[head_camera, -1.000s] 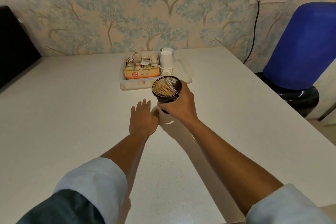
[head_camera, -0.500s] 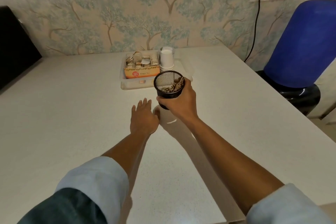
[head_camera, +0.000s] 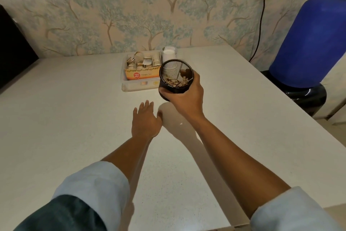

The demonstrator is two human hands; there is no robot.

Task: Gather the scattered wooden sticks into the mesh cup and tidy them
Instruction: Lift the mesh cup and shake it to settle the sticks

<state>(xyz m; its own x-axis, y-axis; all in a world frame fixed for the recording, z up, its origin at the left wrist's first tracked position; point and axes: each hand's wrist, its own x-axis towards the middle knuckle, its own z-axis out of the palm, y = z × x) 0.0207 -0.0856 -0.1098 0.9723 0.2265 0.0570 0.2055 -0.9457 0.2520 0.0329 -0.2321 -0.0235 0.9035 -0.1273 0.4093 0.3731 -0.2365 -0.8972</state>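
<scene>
Since a second ago, my right hand (head_camera: 184, 99) has lifted the mesh cup (head_camera: 176, 76) higher off the surface (head_camera: 65, 118) and tipped its mouth toward me, so the wooden sticks (head_camera: 176, 82) now lie in a heap on the near lower side inside. My left hand (head_camera: 145, 121) rests flat on the surface as before, fingers straight and holding nothing. Further back stands a clear tray (head_camera: 131, 85) with a ginger tea box (head_camera: 142, 75), and beside it a stack of white cups (head_camera: 169, 54), partly hidden behind the mesh cup. My right grip is clamped around the cup's wall, above its shadow. At far right stands a blue water bottle (head_camera: 310, 43).
</scene>
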